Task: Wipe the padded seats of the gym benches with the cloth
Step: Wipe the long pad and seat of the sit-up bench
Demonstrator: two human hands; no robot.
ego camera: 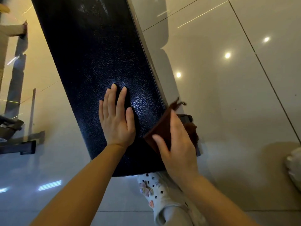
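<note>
Seat (91,51): runs away from you, from just before your knees to the far top, leaning left as it goes.
Left hand (116,118): your palm lies flat on the seat's near half, fingers pointing away from you.
Right hand (177,144): sits at the seat's near right edge, just right of your left hand, apart from it.
Cloth (161,128): under your right hand, on the seat's right edge, part hanging over the side.
Floor (236,95): lies below the seat on both sides.
Frame (17,141): stands on the floor, well left of the seat.
Sock (151,190): your foot is on the floor, below the seat's near end.
</note>
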